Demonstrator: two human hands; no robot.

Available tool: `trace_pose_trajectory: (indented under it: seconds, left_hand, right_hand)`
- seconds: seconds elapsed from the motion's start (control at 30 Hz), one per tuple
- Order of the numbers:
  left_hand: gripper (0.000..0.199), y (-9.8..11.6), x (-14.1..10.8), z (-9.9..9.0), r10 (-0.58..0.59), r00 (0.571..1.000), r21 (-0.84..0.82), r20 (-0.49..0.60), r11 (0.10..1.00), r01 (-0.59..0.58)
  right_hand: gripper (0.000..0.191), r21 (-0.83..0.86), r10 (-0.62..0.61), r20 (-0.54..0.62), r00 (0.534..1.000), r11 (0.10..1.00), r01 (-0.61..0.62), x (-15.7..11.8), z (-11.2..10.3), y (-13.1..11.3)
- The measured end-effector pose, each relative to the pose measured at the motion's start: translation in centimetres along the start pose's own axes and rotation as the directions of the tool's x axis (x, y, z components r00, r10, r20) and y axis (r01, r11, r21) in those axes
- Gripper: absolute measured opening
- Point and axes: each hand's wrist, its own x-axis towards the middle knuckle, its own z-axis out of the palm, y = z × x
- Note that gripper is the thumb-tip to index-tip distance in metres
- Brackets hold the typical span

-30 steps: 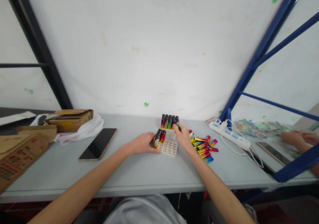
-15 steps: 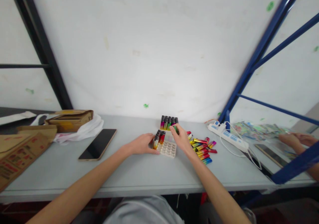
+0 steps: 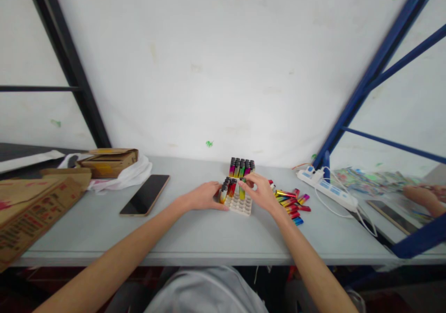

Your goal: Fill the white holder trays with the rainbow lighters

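Note:
A white tray with round holes (image 3: 242,206) lies in front of me, its left part filled with several upright lighters (image 3: 232,188) with black tops. My left hand (image 3: 205,197) is curled about the tray's left side, thumb at the near corner and fingers by the lighters. Between the fingertips of my right hand (image 3: 260,191) is a green and yellow lighter (image 3: 242,193), upright over the tray's holes. Whether its base sits in a hole I cannot tell. Behind stands a block of upright lighters (image 3: 242,166). To the right lies a loose pile of shiny coloured lighters (image 3: 291,205).
Left of my hands lies a phone (image 3: 146,194); beyond it are a small carton (image 3: 111,162), a white plastic bag (image 3: 134,176) and a larger cardboard box (image 3: 38,206). A power strip (image 3: 327,190) runs along the right, near a blue frame post. Another person's hand (image 3: 423,199) shows far right.
My right hand has brought the green lighter from behind the tray down over its holes, now upright. My left hand stays at the tray. The whole view has shifted slightly.

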Motion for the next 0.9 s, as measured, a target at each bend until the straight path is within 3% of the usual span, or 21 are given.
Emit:
trace_pose_trajectory:
  seconds: [0.13,0.3,0.53,0.73,0.9]
  left_hand:
    - [0.057,0.1,0.0,-0.1,-0.024,1.0,0.004,0.01,1.0,0.024]
    - [0.059,0.1,0.0,-0.2,-0.017,1.0,-0.003,0.007,1.0,0.017]
    - [0.058,0.0,0.0,-0.1,-0.001,1.0,0.0,-0.002,1.0,0.001]
    - [0.053,0.3,0.0,-0.2,-0.004,1.0,0.012,0.001,1.0,0.004]
    - [0.054,0.4,-0.1,-0.4,-0.037,0.999,0.006,0.019,0.999,0.037]
  right_hand:
    - [0.036,0.046,0.043,0.104,0.994,0.998,-0.048,-0.3,-0.1,-0.3]
    - [0.034,-0.013,-0.008,0.184,0.983,1.0,0.01,-0.4,0.9,-0.4]
    - [0.034,-0.141,-0.035,0.228,0.973,0.988,0.069,0.1,1.3,0.2]
    - [0.039,-0.276,0.022,0.215,0.976,0.96,0.039,0.0,2.4,-0.3]
    - [0.042,-0.141,0.08,0.186,0.979,0.989,-0.054,0.3,-0.3,0.8]
